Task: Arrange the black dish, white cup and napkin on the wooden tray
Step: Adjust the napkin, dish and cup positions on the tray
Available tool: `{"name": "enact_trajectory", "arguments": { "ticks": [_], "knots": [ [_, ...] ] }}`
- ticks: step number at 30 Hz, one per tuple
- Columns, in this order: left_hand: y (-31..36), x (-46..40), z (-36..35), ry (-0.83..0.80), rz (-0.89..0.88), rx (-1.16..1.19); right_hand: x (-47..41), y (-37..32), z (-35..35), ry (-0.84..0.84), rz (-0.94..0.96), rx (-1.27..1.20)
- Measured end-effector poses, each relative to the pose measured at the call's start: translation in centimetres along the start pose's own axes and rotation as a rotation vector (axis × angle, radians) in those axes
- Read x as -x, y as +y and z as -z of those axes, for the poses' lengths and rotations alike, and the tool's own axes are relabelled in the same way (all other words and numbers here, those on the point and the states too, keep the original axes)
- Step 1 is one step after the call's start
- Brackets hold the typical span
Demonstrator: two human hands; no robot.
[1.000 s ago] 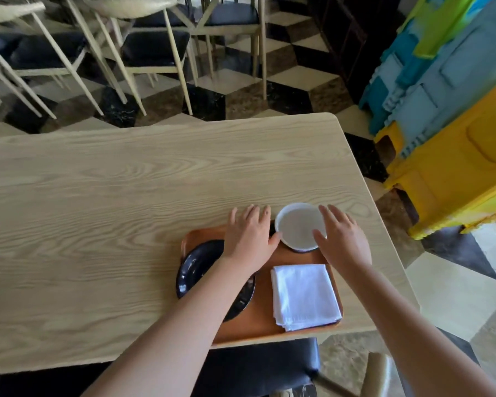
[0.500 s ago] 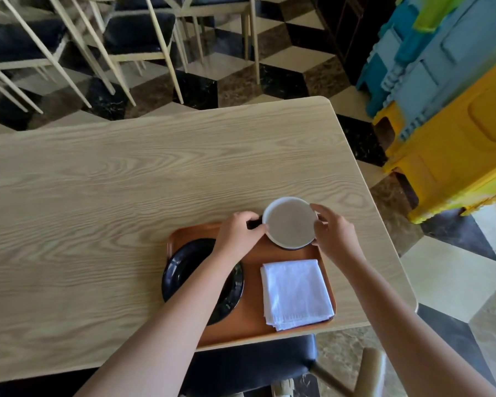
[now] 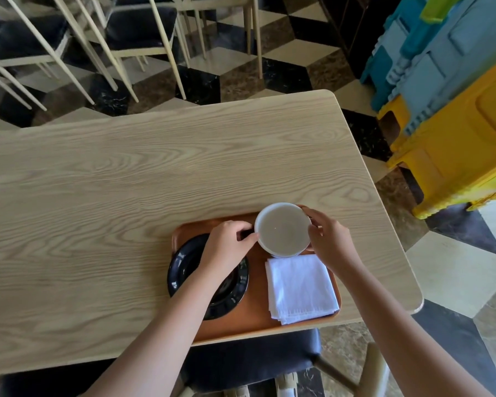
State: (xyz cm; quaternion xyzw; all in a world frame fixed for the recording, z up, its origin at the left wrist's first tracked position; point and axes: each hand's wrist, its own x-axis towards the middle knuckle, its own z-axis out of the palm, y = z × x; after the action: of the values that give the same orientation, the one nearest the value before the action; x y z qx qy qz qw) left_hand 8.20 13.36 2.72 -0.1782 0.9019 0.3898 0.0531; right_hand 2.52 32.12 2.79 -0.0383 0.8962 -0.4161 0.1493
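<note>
Both hands are closed on the white cup (image 3: 282, 229): the left hand (image 3: 226, 247) pinches its left side with fingertips curled at the rim, and the right hand (image 3: 328, 242) wraps its right side, thumb over the near edge. Nearest the person, the tray (image 3: 258, 316) overhangs the table's (image 3: 126, 173) near edge a little. On it the folded white napkin (image 3: 301, 287) lies at the right front, its long edges running roughly front to back, and the black dish (image 3: 189, 267) sits at the left, partly hidden under the left forearm. Beyond the napkin, almost touching its far edge, the cup sits at the tray's far right corner, its rim reaching over the tray's far edge; whether its base rests on the tray I cannot tell. The cup lies squarely between the two hands, so neither is nearer. Setting it down probably turns on drawing it slightly toward the person, clear of the far rim yet short of the napkin.
</note>
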Motion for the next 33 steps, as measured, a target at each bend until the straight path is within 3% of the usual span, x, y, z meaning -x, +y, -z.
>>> {"name": "enact_trajectory", "arguments": {
  "ticks": [5, 8, 10, 12, 14, 19, 33],
  "knots": [
    [-0.2, 0.4, -0.3, 0.014, -0.041, -0.032, 0.3, 0.0, -0.1, 0.007, 0.029, 0.017],
    [-0.3, 2.2, -0.5, 0.220, -0.119, 0.001, 2.0, 0.6, 0.3, 0.064, 0.080, 0.062],
    [-0.5, 4.6, -1.1, 0.361, -0.270, 0.006, 3.9, 1.8, 0.7, 0.145, 0.198, 0.158],
    [-0.7, 7.1, -2.7, 0.281, -0.442, -0.045, 5.9, 3.9, 0.7, 0.179, 0.364, 0.344],
    [-1.1, 8.9, -5.2, 0.112, -0.549, -0.176, 7.2, 6.4, 0.5, 0.087, 0.456, 0.520],
    [-1.3, 9.5, -9.9, -0.082, -0.455, -0.462, 8.1, 8.8, -0.2, -0.146, 0.453, 0.733],
    [-3.1, 9.9, -8.7, -0.131, -0.428, -0.610, 9.0, 7.5, -2.7, -0.101, 0.466, 0.769]
  ]
}}
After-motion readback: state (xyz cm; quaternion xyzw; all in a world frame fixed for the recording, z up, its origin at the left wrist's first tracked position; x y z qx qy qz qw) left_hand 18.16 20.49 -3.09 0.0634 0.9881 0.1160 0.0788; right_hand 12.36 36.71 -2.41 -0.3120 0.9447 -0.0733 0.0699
